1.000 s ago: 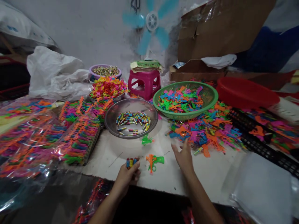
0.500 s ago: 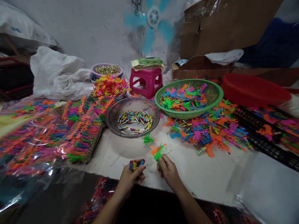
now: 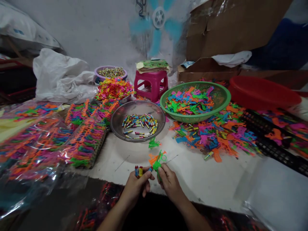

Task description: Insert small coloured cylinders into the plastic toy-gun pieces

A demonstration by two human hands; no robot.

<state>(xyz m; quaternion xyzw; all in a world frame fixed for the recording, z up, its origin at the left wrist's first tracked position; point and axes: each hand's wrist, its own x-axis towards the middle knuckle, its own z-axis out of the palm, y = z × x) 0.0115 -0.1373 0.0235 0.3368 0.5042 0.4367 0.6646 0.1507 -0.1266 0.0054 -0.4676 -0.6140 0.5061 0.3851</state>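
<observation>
In the head view, the left hand [image 3: 136, 186] pinches a small bunch of coloured capsules [image 3: 139, 171] upright between thumb and fingers, one tip angled toward the toy. The right hand [image 3: 169, 183] is closed on a small green and orange toy pistol [image 3: 157, 160], held just above the near edge of the counter [image 3: 207, 179], and the two hands almost touch. The step in hand looks like fitting one capsule into the toy (a judgement from the pose); the next move would call for lining up the capsule end with a small opening, steadily, while the spare capsules stay clamped.

Beyond the hands sits a steel bowl [image 3: 117, 123] of more capsules, with a single green toy [image 3: 153, 143] beside it. A green basket [image 3: 222, 96] and a loose heap of toys [image 3: 214, 136] lie to the right, with a red basin [image 3: 263, 93] behind. Bagged toys [image 3: 48, 141] fill the left. At the back stand a pink stool [image 3: 150, 84], a blue fan [image 3: 158, 22] and a cardboard box [image 3: 231, 25].
</observation>
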